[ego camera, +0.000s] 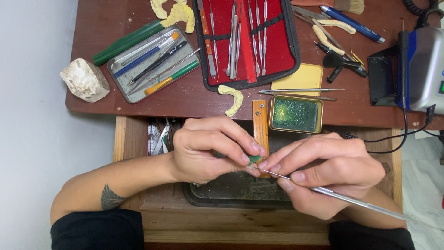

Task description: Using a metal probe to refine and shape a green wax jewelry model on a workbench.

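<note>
Green wax fills your small tin (296, 114), the red case (247, 41) holds steel tools, and the grey tray (152, 62) holds pens and picks. Your left hand (210, 150) pinches a green piece (254, 159), mostly hidden by fingertips, over the drawer. Your right hand (330, 173) grips a metal pick (333, 195), tip at the piece

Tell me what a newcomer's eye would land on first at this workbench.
First, the two hands meeting at the centre: the left hand pinches a small green piece while the right hand works it with a thin metal tool. Next, the open red instrument case at the top of the desk, filled with steel tools. Just right of the hands' meeting point sits a small tin of green wax.
</note>
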